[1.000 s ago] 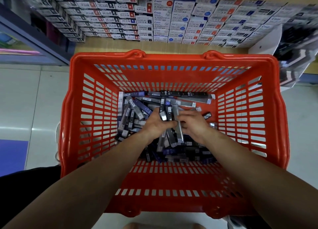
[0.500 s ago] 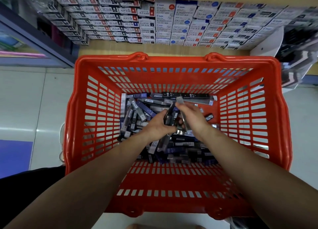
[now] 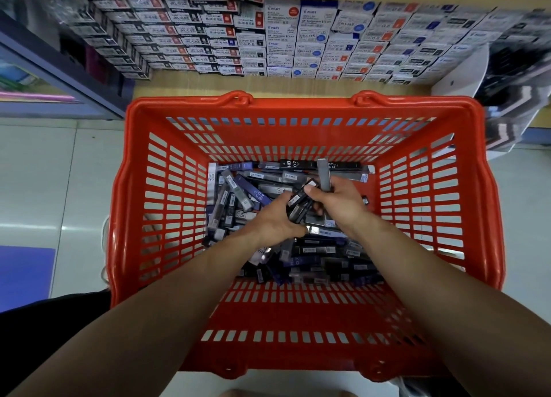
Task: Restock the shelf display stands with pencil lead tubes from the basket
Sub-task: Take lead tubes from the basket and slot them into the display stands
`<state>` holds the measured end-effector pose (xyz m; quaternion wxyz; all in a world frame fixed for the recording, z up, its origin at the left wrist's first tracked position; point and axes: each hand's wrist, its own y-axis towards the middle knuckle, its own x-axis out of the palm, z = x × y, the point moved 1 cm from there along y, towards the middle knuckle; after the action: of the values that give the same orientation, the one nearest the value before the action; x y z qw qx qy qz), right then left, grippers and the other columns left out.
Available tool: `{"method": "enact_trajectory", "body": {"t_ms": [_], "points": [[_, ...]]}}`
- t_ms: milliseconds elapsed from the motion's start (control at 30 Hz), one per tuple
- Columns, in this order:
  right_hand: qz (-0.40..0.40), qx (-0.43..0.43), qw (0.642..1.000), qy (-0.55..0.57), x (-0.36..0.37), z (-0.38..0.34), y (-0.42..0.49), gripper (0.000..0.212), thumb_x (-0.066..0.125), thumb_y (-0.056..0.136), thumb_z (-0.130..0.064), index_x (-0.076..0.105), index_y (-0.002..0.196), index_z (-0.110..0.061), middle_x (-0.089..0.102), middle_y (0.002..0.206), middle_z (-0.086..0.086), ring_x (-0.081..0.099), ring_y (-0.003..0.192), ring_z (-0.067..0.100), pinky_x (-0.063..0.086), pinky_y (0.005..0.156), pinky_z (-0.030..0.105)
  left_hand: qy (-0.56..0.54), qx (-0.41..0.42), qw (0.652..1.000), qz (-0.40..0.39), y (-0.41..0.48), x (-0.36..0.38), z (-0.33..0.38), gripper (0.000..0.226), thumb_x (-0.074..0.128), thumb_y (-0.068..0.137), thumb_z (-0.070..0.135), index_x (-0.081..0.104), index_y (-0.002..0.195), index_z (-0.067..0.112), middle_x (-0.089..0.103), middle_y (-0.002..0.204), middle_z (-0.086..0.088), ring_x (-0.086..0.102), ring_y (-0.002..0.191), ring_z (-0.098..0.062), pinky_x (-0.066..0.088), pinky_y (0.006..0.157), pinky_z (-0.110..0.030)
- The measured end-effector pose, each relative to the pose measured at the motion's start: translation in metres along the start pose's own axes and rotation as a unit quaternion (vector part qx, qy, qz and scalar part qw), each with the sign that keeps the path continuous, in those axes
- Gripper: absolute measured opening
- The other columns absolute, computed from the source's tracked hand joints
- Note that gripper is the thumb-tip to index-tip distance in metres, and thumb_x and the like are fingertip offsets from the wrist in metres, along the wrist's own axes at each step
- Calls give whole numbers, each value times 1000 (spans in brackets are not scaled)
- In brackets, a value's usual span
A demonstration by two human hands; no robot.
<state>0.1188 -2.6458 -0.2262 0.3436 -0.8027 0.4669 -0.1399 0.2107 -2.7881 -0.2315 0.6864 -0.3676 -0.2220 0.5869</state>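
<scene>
Tiled floor [image 3: 59,173] at far left. Red basket [image 3: 298,105] sits on it, both forearms reaching in. Loose pencil lead tubes [image 3: 238,193] heaped on the basket bottom, left of and beneath the left fingers, more lying under both wrists. Left hand [image 3: 272,222]: fingers curled round a bundle of dark tubes [image 3: 299,202], gripping it from the left. Right hand [image 3: 340,201] touching the same bundle, thumb pressed on its upper end; its fingers also grip a grey tube [image 3: 324,174] that sticks out above them, toward the far wall. One stray tube just right of the right fingers. Beyond the basket, stacked boxes [image 3: 280,38] on a shelf [image 3: 208,89].
</scene>
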Motion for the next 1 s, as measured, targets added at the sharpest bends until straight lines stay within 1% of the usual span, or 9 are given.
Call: {"method": "enact_trajectory", "body": {"t_ms": [167, 233, 333, 467, 600, 733, 867, 933, 1000], "points": [[20, -7, 1000, -2, -1, 1, 1, 10, 74, 91, -18, 68, 89, -10, 65, 65, 2, 59, 55, 13, 49, 53, 27, 9, -3, 1000, -7, -3, -2, 3, 80, 75, 85, 16, 31, 151, 23, 69, 107, -10, 71, 90, -26, 58, 77, -41], [43, -16, 999, 11, -5, -1, 1, 8, 71, 92, -17, 66, 89, -12, 67, 72, 6, 61, 58, 12, 50, 54, 25, 3, -3, 1000, -9, -3, -4, 2, 70, 74, 86, 15, 38, 146, 21, 70, 97, -8, 69, 75, -14, 58, 67, -32], [64, -23, 998, 1, -12, -4, 0, 8, 69, 95, -18, 65, 90, -13, 66, 73, 5, 62, 58, 10, 50, 55, 24, 11, 5, 1000, -13, -6, -8, 0, 60, 74, 89, 21, 46, 142, 24, 68, 83, 6, 61, 53, 3, 46, 49, -14], [89, -37, 995, -3, -16, -8, -8, 7, 66, 96, -17, 63, 92, -13, 65, 76, 7, 61, 60, 12, 51, 59, 26, 10, -2, 1000, -1, -10, -14, -4, 67, 74, 89, 23, 41, 147, 28, 67, 70, 10, 59, 47, 1, 43, 45, -14], [118, -53, 990, -62, -26, -17, -16, 12, 66, 97, -19, 61, 87, -15, 60, 67, 5, 55, 57, 16, 48, 56, 34, -51, 13, 998, 40, -16, -27, -14, 17, 68, 95, 16, 64, 110, 9, 65, 67, 4, 57, 58, -11, 47, 54, -22], [26, -46, 993, -103, -23, -23, -24, 9, 69, 95, -20, 64, 89, -15, 60, 54, -9, 55, 49, 8, 44, 47, 22, -133, 37, 984, 112, -20, -30, -13, 31, 71, 94, 38, 66, 104, 9, 63, 60, 11, 55, 53, -9, 50, 60, -26], [-26, -41, 994, -102, -6, -23, -24, 11, 74, 91, -19, 65, 91, -13, 63, 61, 0, 57, 53, 13, 47, 51, 29, -181, 33, 980, 77, -17, -22, -5, 35, 82, 78, 49, 60, 94, 27, 71, 67, 10, 66, 59, -5, 54, 56, -17], [-35, -34, 995, -88, 1, -22, -23, 11, 74, 91, -17, 64, 90, -12, 62, 61, 0, 57, 53, 12, 48, 53, 29, -156, 35, 985, 71, -15, -16, -5, 51, 85, 77, 45, 49, 109, 30, 73, 73, 21, 66, 64, 9, 50, 58, -6], [-49, -18, 997, -62, 5, -20, -21, 12, 73, 91, -15, 65, 93, -7, 62, 60, 0, 56, 53, 12, 49, 53, 28, -123, 40, 989, 74, -14, -15, -4, 72, 86, 75, 45, 48, 133, 27, 67, 94, 31, 62, 85, 17, 47, 79, -4]]}}
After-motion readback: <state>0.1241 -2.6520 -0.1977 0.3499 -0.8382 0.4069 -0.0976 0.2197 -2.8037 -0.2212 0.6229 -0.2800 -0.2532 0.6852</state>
